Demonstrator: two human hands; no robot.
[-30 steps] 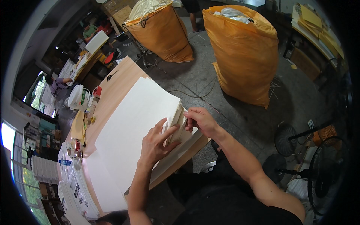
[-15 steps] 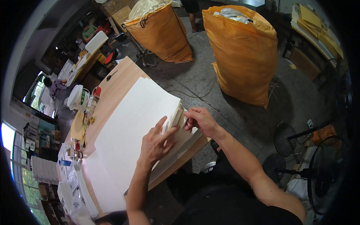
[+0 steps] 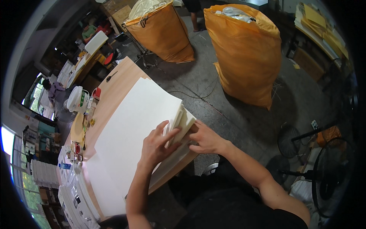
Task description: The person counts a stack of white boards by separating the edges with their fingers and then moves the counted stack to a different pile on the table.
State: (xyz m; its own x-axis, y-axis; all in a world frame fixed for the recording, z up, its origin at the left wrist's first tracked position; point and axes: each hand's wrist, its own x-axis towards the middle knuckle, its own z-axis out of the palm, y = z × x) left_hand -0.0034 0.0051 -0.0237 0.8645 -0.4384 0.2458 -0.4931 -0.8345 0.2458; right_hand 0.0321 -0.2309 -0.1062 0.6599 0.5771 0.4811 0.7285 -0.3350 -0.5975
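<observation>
A stack of large white sheets [image 3: 129,118] lies across the wooden table, with its right end bent up into layered edges. My left hand [image 3: 157,145] holds these raised edges, index finger extended over the bend and thumb lower down. At the right, the fingers of my right hand [image 3: 206,138] are closed around the outer edge of a cream-white sheet [image 3: 187,124] peeled apart from the stack. The fingertips under that sheet are partly hidden. Below both hands, more pale sheets [image 3: 173,162] lie along the table's near edge.
On the table [image 3: 118,82] are scissors [image 3: 111,77], a white bucket [image 3: 78,99], tape rolls [image 3: 77,149] and plastic-wrapped stacks [image 3: 78,198]. Big orange sacks [image 3: 244,57] stand on the floor beyond. A fan [image 3: 331,175] is at the right. Other people are in the background.
My right hand has shifted slightly right and down, from a tight pinch at the layered edges to the sheet's outer edge. A sheet now fans out rightward. My left hand stays nearly in place.
</observation>
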